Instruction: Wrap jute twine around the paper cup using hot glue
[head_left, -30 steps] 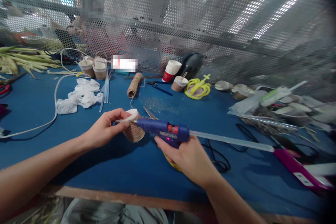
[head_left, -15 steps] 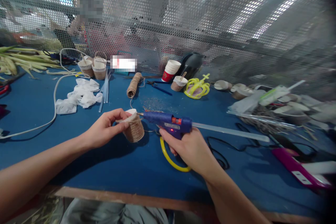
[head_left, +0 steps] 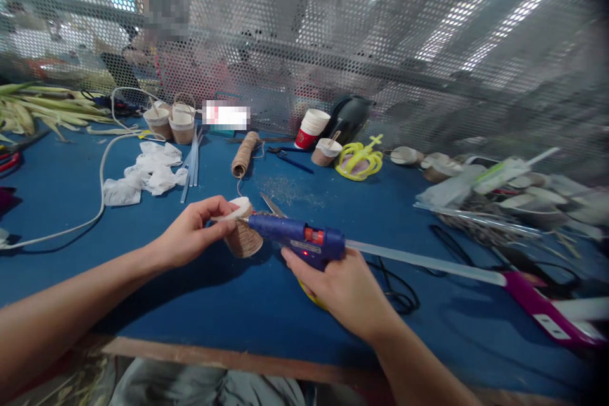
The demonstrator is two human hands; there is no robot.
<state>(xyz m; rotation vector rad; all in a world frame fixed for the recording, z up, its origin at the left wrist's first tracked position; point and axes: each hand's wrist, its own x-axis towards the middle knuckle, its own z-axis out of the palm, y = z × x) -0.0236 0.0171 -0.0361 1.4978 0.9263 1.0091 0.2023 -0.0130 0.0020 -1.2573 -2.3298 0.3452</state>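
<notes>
My left hand point(head_left: 202, 231) is closed on the rim of a small paper cup point(head_left: 246, 241) wrapped in brown twine, which it holds tilted above the table. In my right hand point(head_left: 349, 285) is a blue glue gun point(head_left: 297, 238), its small red light lit and a long clear glue stick point(head_left: 423, 260) sticking out of the back. The nozzle is at the cup's twine-covered side, just below the white rim; I cannot tell if it touches. A strand runs from the cup to a spool of twine point(head_left: 245, 155). Scissors point(head_left: 272, 204) lie behind the gun, their yellow handle partly hidden.
Crumpled white plastic point(head_left: 155, 174) and clear glue sticks point(head_left: 191, 165) lie left. Twine-wrapped cups point(head_left: 182, 127), pliers point(head_left: 295, 160), stacked paper cups point(head_left: 311, 128) and a yellow crown-shaped piece point(head_left: 359, 158) stand toward the back mesh point(head_left: 285, 44). A magenta power strip point(head_left: 547, 314) lies right.
My right hand has moved the glue gun slightly left and down, bringing its nozzle from the cup's rim to just below it. The left hand has barely moved; the scissors' blade now shows.
</notes>
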